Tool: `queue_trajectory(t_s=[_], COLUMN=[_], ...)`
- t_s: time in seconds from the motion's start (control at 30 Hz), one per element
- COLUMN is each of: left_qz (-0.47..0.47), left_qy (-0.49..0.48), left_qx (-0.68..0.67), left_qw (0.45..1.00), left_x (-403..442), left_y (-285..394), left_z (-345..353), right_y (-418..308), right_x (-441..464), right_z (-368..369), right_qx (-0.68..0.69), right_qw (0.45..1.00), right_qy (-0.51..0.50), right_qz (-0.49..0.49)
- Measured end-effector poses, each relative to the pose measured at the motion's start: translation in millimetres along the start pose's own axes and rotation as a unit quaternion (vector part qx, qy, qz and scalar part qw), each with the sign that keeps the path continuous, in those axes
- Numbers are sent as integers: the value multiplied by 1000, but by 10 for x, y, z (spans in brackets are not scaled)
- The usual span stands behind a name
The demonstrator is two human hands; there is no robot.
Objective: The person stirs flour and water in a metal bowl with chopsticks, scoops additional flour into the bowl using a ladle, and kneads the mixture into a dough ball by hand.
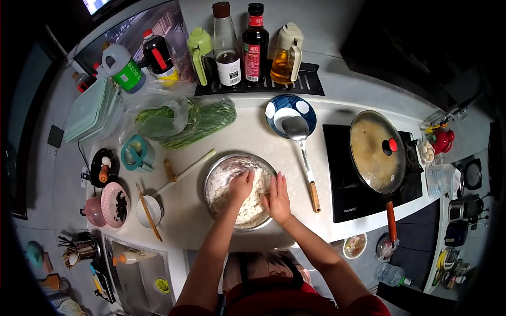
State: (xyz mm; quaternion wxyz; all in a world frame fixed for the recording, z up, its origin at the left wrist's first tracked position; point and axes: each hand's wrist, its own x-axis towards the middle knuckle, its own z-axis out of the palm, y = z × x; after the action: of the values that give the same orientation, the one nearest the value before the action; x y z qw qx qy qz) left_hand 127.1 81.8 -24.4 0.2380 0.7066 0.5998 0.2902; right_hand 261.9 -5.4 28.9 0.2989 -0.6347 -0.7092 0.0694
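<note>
A metal mixing bowl [211,209] on the counter holds pale, crumbly, floury dough [252,209]. Inside it, my left hand [241,187] is closed, fingers curled down at the dough; whatever lies within them is hidden. Along the bowl's right side, my right hand [279,201] is open with its fingers stretched out, touching or close to the rim. Right of the bowl, a metal spatula [303,152] with a wooden handle rests its head on a blue and white plate [274,108].
A lidded pan [374,158] sits on the black cooktop [342,197] to the right. Leafy greens [205,118] in plastic lie behind left. A white bowl [150,213] with chopsticks and a pink plate [113,195] stand left, above the sink [142,279]. Bottles [228,60] line the back.
</note>
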Motion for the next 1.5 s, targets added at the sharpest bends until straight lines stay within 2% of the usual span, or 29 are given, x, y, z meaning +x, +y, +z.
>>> queue_trajectory(t_s=[0.07, 0.1, 0.2, 0.23, 0.27, 0.4, 0.43, 0.53, 0.57, 0.67, 0.7, 0.73, 0.8, 0.87, 0.9, 1.0, 1.07, 1.1, 1.2, 1.23, 1.4, 1.5], left_qz=[106, 119, 177, 207, 235, 245, 184, 106, 53, 109, 74, 10, -170, -133, -7, -65, -93, -89, 65, 98, 276, 326], left_qy=[0, -44, -241, -270, -298, -245, -174, -135, -120, -79, -158, -147, -133, -57, -38, -53, -29, -54, -144, -202, -129, -209], left_qx=[-54, -56, 121, 176, 230, 276, 232, 220, 172, 112, 47, -35, -60, 40, 166, 206, 117, 117, 140, 149, 154, 205], left_qw=[993, 990, 947, 924, 896, 896, 939, 960, 976, 985, 984, 988, 975, 989, 985, 975, 988, 988, 977, 963, 940, 899], left_x=[-71, -149, -385, -462, -536, -440, -369, -319, -326, -471, -465, -451, -292, -59, 43, 185, 69, -9, -184, -245, -548, -707], left_y=[34, 56, 204, 250, 289, 184, 101, 165, 191, 140, 1, 47, 60, -150, -277, -337, -15, 234, 324, 350, 299, -72], left_z=[-1, -55, -276, -281, -270, -61, 77, 107, 114, -35, -82, -247, -449, -302, -163, 382, 419, 293, 129, 25, -474, -481], right_y=[65, 98, -62, 3, 72, 128, 147, 139, 147, 163, 146, 133, 191, 223, 222, 230, 238, 241, 235, 219, 207, 145], right_x=[-39, -17, 148, 127, 80, 128, 118, 119, 132, 137, 140, 140, 117, 104, 114, 133, 145, 144, 128, 144, 138, 169], right_z=[141, 184, 40, 151, 231, 216, 223, 203, 197, 186, 163, 155, 230, 247, 234, 232, 244, 245, 249, 258, 226, 154], right_qx=[68, 11, 81, 59, 65, 94, 99, 102, 105, 97, 100, 103, 113, 115, 114, 112, 108, 103, 81, 74, 80, 83], right_qw=[994, 995, 951, 965, 967, 973, 974, 975, 974, 976, 975, 974, 977, 978, 979, 979, 980, 981, 983, 983, 982, 981], right_qy=[25, 51, -72, -5, -9, 0, 2, 1, -4, 0, -3, -7, 9, 11, 6, -2, -3, -2, -9, -10, -5, -11], right_qz=[79, 85, 290, 257, 246, 210, 202, 200, 201, 197, 201, 203, 181, 171, 172, 171, 167, 165, 166, 168, 169, 175])
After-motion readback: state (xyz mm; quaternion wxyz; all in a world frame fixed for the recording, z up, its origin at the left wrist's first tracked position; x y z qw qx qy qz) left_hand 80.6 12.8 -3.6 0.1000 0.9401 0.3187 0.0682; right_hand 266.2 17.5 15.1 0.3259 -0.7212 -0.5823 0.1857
